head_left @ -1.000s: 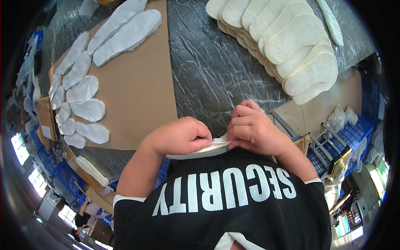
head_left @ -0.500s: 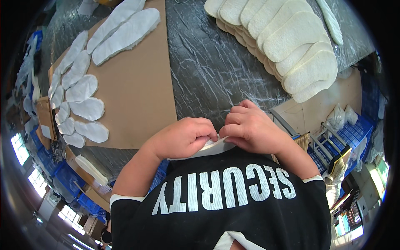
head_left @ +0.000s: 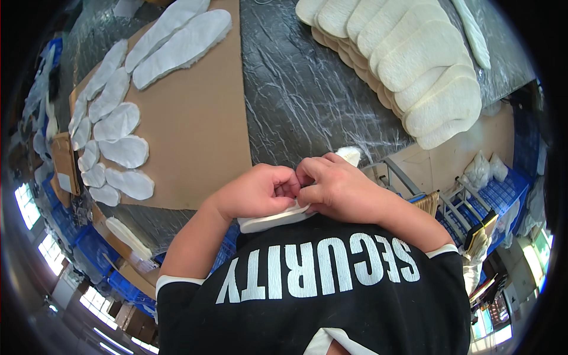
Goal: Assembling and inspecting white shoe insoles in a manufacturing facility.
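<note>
Close against my body, at the near edge of the table, a white fleecy insole [head_left: 266, 224] lies across under my hands. My left hand [head_left: 254, 190] is closed on its upper edge, fingers curled and thumb on top. My right hand [head_left: 337, 188] pinches at the insole right beside the left fingertips, so the two hands touch; its fingertips partly hide what they grip. Beyond my right knuckles pokes a cream-white fleecy tip [head_left: 349, 155], the rest of it hidden by the hand.
Several white fleecy insoles [head_left: 123, 152] lie on a brown cardboard sheet [head_left: 195, 136] at left. Overlapping rows of cream insoles [head_left: 426, 65] fill the far right of the plastic-covered table [head_left: 296, 89]. Right of the table stand a metal frame [head_left: 402, 177] and blue crates [head_left: 503, 192].
My right hand has shifted left, its fingers now against the left ones. More of the insole's left end shows, and the fleecy tip beyond the right hand has come into sight.
</note>
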